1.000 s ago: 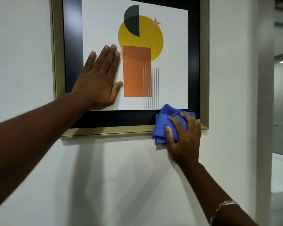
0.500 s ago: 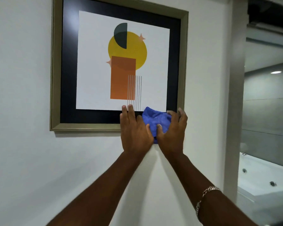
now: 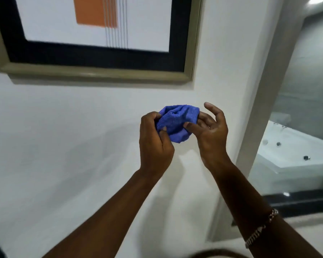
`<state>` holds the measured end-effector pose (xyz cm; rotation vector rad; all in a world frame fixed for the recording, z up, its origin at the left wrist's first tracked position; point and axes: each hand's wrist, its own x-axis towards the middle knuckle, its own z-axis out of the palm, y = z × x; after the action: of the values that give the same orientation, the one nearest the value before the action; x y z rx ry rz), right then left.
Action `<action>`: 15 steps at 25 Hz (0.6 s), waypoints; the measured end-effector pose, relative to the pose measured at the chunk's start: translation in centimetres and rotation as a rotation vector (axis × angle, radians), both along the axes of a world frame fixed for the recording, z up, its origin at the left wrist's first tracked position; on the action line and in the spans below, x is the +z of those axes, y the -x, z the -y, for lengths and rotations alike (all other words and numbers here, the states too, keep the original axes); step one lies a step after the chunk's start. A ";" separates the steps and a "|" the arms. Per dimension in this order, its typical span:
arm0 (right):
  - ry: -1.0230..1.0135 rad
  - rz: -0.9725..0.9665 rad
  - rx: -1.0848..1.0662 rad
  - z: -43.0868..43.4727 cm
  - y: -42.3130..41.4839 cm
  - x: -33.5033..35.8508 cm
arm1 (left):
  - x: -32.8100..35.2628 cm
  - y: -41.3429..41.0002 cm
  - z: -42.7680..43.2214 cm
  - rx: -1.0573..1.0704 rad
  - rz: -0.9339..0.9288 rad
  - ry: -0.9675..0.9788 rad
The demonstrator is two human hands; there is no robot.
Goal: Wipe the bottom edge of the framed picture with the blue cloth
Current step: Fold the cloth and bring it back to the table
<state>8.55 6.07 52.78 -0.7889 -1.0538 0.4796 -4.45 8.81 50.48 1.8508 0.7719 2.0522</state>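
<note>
The framed picture (image 3: 93,71) hangs on the white wall at the top of the view; its pale gold bottom edge runs from the left to a corner at the upper right. Well below that edge, the bunched blue cloth (image 3: 177,121) is held between both hands, away from the frame. My left hand (image 3: 155,144) pinches the cloth's left side with closed fingers. My right hand (image 3: 209,131) supports the cloth's right side with its thumb pressed on it and its other fingers spread. A bracelet sits on the right wrist.
A white wall (image 3: 63,146) fills the space below the picture. A wall corner post (image 3: 265,90) stands at the right, with a white bathtub (image 3: 291,155) behind glass beyond it.
Both hands have dropped away from the frame's bottom edge with the cloth. My left hand, earlier flat on the picture, now grips the cloth. The view has tilted downward.
</note>
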 end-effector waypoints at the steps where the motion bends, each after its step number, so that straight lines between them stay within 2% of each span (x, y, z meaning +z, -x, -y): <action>1: 0.050 -0.018 0.022 0.2 -1.1 -2.2 | -2.1 -1.1 0.5 -0.047 0.031 0.072; 7: 0.422 -0.058 0.040 1.8 -7.5 -19.5 | -17.0 -7.0 2.3 -0.267 0.167 0.739; 11: 0.744 -0.065 -0.050 3.8 -10.3 -33.9 | -30.4 -9.6 2.7 -0.217 0.233 1.211; 13: 0.927 -0.029 -0.158 4.9 -11.2 -40.8 | -37.2 -10.4 3.3 -0.170 0.146 1.385; 15: 1.074 -0.003 -0.207 5.6 -12.3 -46.7 | -43.0 -10.8 3.9 -0.157 -0.035 1.435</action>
<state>20.83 0.47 6.03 -1.8164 -0.6429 0.8780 6.37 4.92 7.50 0.9888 1.4601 0.7917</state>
